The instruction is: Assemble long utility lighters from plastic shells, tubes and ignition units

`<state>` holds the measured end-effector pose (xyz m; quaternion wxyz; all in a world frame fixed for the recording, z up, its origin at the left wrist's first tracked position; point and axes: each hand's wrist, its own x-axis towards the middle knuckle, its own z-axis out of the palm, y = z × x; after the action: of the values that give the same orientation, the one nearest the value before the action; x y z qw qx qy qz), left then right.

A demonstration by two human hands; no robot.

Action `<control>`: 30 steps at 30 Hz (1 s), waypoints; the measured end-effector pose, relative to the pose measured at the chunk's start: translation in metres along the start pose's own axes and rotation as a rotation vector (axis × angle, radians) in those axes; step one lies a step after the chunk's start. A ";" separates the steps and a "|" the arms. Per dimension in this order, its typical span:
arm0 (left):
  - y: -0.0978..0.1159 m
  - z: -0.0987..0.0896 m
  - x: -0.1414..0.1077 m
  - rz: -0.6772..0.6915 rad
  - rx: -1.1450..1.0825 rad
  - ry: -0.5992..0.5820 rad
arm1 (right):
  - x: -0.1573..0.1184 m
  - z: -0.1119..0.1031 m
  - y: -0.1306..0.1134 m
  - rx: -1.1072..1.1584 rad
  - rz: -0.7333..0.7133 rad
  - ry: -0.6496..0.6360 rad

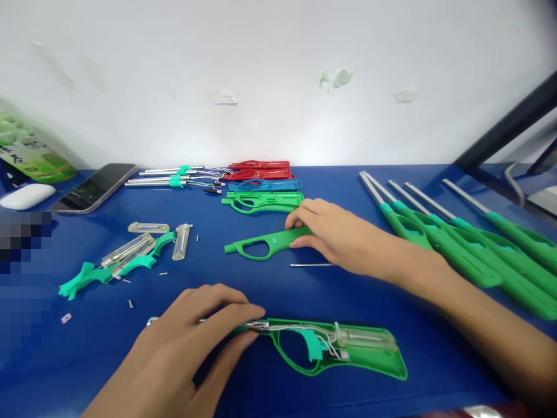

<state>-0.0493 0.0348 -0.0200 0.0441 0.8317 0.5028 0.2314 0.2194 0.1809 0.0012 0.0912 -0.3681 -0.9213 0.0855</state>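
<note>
At the front of the blue table lies an open green lighter half (361,363), holding a clear fuel tank (368,339), white wires and a teal trigger (311,343). My left hand (209,342) pinches the metal tube (261,326) at its left end between thumb and fingers. Farther back, my right hand (335,235) grips the wide end of a green shell half (278,241), which shows its outer side. A thin metal rod (311,265) lies just in front of this shell, its right end hidden by my right hand.
Red shells (261,173), a blue shell (265,184) and a green shell (263,201) lie near the wall, beside wired metal tubes (165,181). Assembled green lighters (470,252) lie right. Left are clear tanks (181,242), teal triggers (85,278), screws (131,303) and a phone (93,188).
</note>
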 end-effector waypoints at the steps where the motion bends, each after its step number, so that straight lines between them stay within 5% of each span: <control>1: -0.001 -0.001 -0.001 0.006 0.002 -0.011 | 0.000 0.000 0.000 0.001 0.001 -0.001; 30: 0.012 0.000 0.004 0.134 -0.039 -0.025 | 0.000 0.007 -0.010 -0.121 0.023 0.053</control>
<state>-0.0378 0.0328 -0.0149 0.0509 0.8653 0.4408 0.2331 0.2110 0.1727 -0.0032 0.0920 -0.3857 -0.9178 0.0208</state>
